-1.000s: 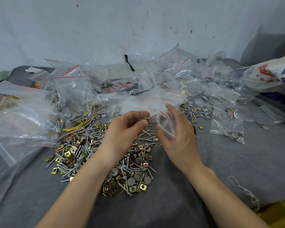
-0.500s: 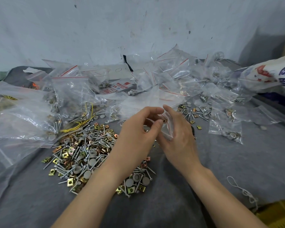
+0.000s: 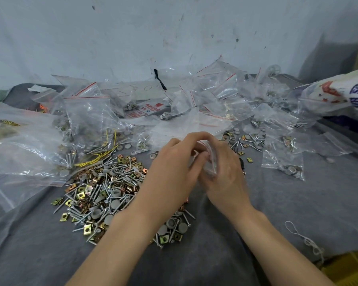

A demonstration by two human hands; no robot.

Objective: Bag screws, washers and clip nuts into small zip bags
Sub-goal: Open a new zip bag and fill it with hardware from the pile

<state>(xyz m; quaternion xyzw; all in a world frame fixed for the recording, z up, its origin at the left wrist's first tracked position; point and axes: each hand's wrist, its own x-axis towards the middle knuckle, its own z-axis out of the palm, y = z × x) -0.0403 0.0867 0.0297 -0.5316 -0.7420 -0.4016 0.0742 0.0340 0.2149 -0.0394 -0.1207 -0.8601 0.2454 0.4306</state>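
Observation:
A small clear zip bag (image 3: pixel 211 159) with a red strip is held above the grey cloth (image 3: pixel 298 203). My right hand (image 3: pixel 225 174) grips it from the right. My left hand (image 3: pixel 174 170) has its curled fingertips at the bag's mouth, pinching there; what it holds is hidden. Under my left forearm lies a heap of screws, grey washers and gold clip nuts (image 3: pixel 103 193). A smaller scatter of the same parts (image 3: pixel 246 141) lies behind my right hand.
Many filled and empty zip bags (image 3: pixel 194 104) are piled along the wall. A filled bag (image 3: pixel 283 157) lies to the right. Large clear bags (image 3: pixel 19 151) cover the left. A white string (image 3: pixel 304 238) lies near the front right; a printed sack (image 3: pixel 339 91) sits far right.
My left hand carried a clip nut rightward from above the heap to the bag's mouth. Both hands have closed together around the bag.

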